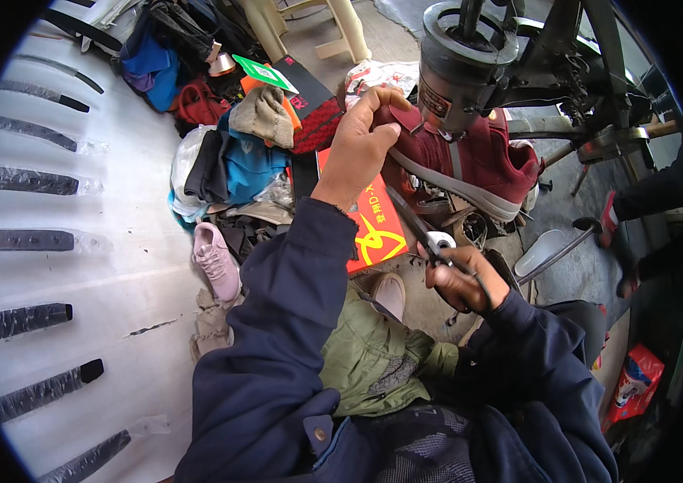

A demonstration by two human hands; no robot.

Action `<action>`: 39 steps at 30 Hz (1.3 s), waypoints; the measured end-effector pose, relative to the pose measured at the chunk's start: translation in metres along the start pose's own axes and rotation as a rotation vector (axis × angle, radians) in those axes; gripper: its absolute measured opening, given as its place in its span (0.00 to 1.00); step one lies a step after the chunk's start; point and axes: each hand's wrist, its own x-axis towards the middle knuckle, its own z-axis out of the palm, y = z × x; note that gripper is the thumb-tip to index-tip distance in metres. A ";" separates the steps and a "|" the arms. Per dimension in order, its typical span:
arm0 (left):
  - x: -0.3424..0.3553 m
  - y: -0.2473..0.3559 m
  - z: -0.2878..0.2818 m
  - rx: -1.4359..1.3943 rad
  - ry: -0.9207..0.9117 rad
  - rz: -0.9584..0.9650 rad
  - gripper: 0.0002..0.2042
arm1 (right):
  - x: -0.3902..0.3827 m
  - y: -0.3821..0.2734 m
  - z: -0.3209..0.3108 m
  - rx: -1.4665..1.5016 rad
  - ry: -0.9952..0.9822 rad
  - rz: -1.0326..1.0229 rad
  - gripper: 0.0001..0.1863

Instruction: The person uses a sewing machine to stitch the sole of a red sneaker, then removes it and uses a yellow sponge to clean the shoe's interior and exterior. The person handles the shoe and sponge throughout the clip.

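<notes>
A dark red shoe (482,165) with a light grey sole lies at the upper middle, under the round metal head of a sewing machine (470,52). My left hand (362,145) is closed at the left end of this shoe, with thumb and index finger pinching its edge. Lower and to the right, my right hand (468,279) grips the dark handles of a pair of scissors (416,228). Their long blades point up and left, toward the space below the shoe, apart from it. A green cloth (370,362) covers my lap.
A red box (379,229) lies below my left wrist. Left of it are bags, cloths and a pink shoe (217,262). Another pale shoe (390,294) rests near my knees. A grey insole (541,253) is on the right; another person's dark-clothed leg (651,201) shows beyond.
</notes>
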 end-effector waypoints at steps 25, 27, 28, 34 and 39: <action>-0.001 -0.060 0.031 -0.576 0.253 -0.222 0.33 | 0.169 0.199 0.011 -0.602 0.380 -0.080 0.26; 0.003 -0.060 0.033 -0.486 0.294 -0.210 0.35 | 0.169 0.196 0.015 -0.634 0.365 -0.154 0.27; 0.006 -0.059 0.034 -0.443 0.314 -0.200 0.37 | 0.167 0.189 0.017 -0.681 0.337 -0.122 0.28; 0.026 -0.051 0.019 -0.562 0.226 -0.399 0.33 | 0.098 0.107 0.029 -0.346 0.067 0.106 0.26; 0.033 -0.056 -0.018 -0.526 0.374 -0.366 0.21 | 0.020 0.062 0.020 -0.424 0.137 0.056 0.22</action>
